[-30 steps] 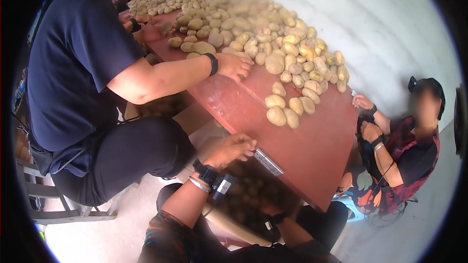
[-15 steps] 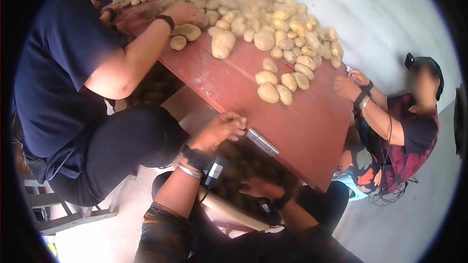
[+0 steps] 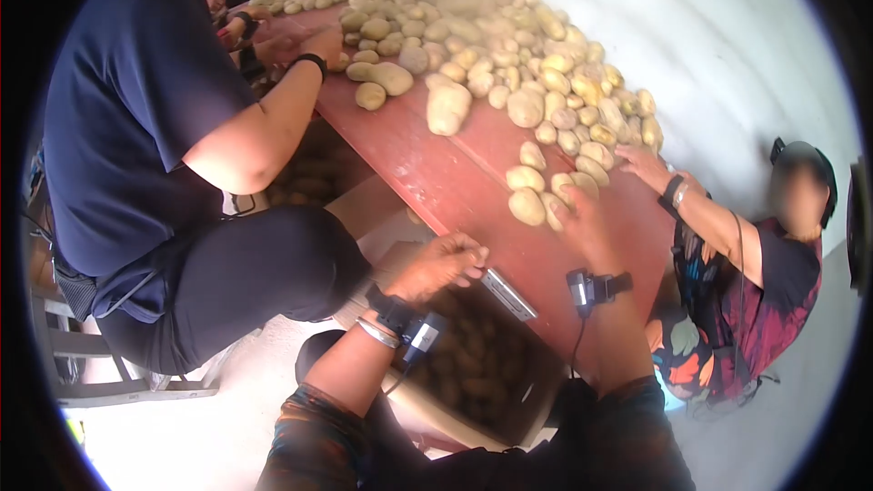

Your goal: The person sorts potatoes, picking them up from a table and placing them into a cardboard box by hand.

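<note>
My left hand (image 3: 443, 266) is at the near edge of the red table (image 3: 473, 218), its fingers curled and pressed together. What they hold, if anything, is hidden. Just right of its fingertips, a slotted metal strip (image 3: 509, 295) lies along the table edge. Out over the tabletop, my right hand (image 3: 588, 229) reaches forward with its fingers apart, touching a potato (image 3: 551, 210) at the near side of a small cluster. Another potato (image 3: 526, 206) sits left of it. Below the table edge, a pale-rimmed container (image 3: 455, 414) holds many potatoes in shadow.
A large heap of potatoes (image 3: 536, 64) covers the table's far part. At left, a seated person in a dark shirt (image 3: 145, 82) handles potatoes. On the right, another person's hand (image 3: 644, 166) extends to the heap's edge. More people sit at the far end.
My right hand has risen from over the container to the potato cluster on the table. My left hand stays by the metal strip. The right-hand person's arm has moved toward the heap.
</note>
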`<state>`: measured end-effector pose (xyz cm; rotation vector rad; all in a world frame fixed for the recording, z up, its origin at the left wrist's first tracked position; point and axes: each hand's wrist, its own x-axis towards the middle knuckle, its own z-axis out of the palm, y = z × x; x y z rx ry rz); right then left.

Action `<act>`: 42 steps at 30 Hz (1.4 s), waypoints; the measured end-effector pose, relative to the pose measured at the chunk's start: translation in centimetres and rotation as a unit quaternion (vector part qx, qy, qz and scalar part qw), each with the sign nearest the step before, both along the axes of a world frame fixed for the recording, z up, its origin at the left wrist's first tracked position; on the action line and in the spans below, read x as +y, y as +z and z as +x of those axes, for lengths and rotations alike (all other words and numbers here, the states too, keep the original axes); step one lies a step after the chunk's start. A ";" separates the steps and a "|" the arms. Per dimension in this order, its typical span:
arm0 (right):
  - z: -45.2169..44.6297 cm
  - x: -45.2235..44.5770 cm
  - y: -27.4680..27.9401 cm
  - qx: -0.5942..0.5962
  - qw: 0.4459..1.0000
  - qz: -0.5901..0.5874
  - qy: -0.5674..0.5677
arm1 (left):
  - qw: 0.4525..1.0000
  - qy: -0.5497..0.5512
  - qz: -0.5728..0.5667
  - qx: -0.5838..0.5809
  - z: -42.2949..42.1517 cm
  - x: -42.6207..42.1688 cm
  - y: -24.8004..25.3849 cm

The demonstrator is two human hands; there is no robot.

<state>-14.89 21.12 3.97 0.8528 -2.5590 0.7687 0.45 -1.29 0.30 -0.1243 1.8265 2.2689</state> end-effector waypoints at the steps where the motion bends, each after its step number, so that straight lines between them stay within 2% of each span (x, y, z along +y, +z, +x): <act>1: -1.6 -0.2 -0.6 0.003 1.000 -0.002 0.008 | 1.000 -0.003 -0.006 0.001 -0.1 0.0 -0.1; 3: -3.8 -0.7 -1.5 0.004 0.998 0.060 0.025 | 1.000 -0.001 -0.015 0.003 -0.2 0.0 -0.2; 7: -5.9 -1.9 -2.6 -0.023 0.996 0.068 0.045 | 1.000 -0.005 -0.022 0.003 -0.3 -0.1 -0.2; 9: -6.4 -1.9 -2.6 -0.012 0.987 0.162 0.014 | 1.000 -0.015 -0.020 0.002 -0.4 0.0 -0.1; 11: -6.7 -1.7 -2.9 -0.006 0.979 0.201 0.000 | 1.000 -0.003 -0.013 0.005 -0.2 -0.1 0.0; 13: -6.1 -1.7 -1.1 -0.031 0.955 0.294 0.002 | 1.000 -0.004 -0.012 0.003 -0.1 -0.2 0.1; 14: -3.7 -2.0 1.1 -0.016 0.960 0.277 -0.033 | 1.000 0.004 -0.011 -0.002 -0.2 -0.1 0.1; 16: -5.2 -0.9 0.0 -0.023 0.949 0.313 0.022 | 1.000 -0.008 -0.014 0.001 -0.3 0.0 0.3; 20: -6.0 -0.3 -1.8 -0.020 0.963 0.270 0.002 | 1.000 0.000 -0.014 0.003 0.2 0.2 0.7; 22: -3.8 -0.8 -0.2 -0.094 0.976 0.193 -0.041 | 1.000 0.000 -0.010 0.003 0.2 0.2 0.6; 30: -3.0 0.6 -1.0 -0.031 0.978 0.205 -0.028 | 1.000 0.002 -0.008 -0.002 0.1 0.1 0.4; 32: -1.2 0.2 0.2 -0.088 0.969 0.210 -0.091 | 1.000 0.014 -0.010 0.012 0.1 0.3 0.5; 34: -1.1 0.3 0.3 -0.090 0.969 0.209 -0.093 | 1.000 0.017 -0.015 0.015 -0.1 0.3 0.3; 36: -1.8 1.0 -0.8 -0.074 0.984 0.152 -0.053 | 0.999 0.029 -0.019 0.005 0.3 0.3 0.0; 39: -3.3 1.8 -2.7 -0.155 0.986 0.061 -0.024 | 0.999 -0.004 -0.026 0.017 -0.1 0.1 -0.3; 42: -3.0 2.3 -3.0 -0.177 0.984 0.025 -0.024 | 1.000 0.000 -0.021 0.016 0.1 0.1 0.1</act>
